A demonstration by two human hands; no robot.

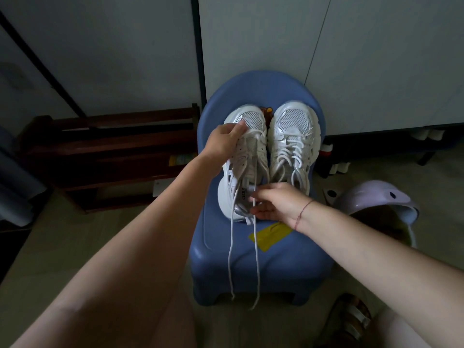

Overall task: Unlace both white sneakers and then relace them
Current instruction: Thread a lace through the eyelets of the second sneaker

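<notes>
Nearest, at the lower right, a sandal [351, 320] on the floor, apart from the work. Just beyond, hanging over the front edge of the blue stool [276, 267], two ends of the loose lace [256, 262], drooping toward the floor. Easy to catch with a knee or forearm, with the risk of dragging the shoe off the seat in one tug. On the seat, a yellow sticker [270, 234], then the right hand [278, 202], thumb and fingertips seemingly pinched together on the lace at the collar of the left-hand sneaker [226, 194]. Too dim to say for sure whether on lace alone or on the tongue as well. Danger in a hard pull from here: jamming the lace at an eyelet further up, or running one end clean through and leaving uneven ends for relacing. Further along the same shoe, the left hand [224, 140], curled over the outer forefoot and bracing it. Impossible to tell whether also gripping a lace row. Without that brace mid-pull, a likely slide or tip into the neighbour. Just beside, the right-hand sneaker [292, 136], laced across every visible row, toes pointing away, loops lying slack. Liable to tangle with the freed strands if worked at the same time. Between the two toes, a small brown object [266, 113], not identifiable. On the floor to the right, an overturned lilac stool [376, 199]; to the left, a dark wooden rack [113, 151]; behind everything, pale wall panels [251, 46].
</notes>
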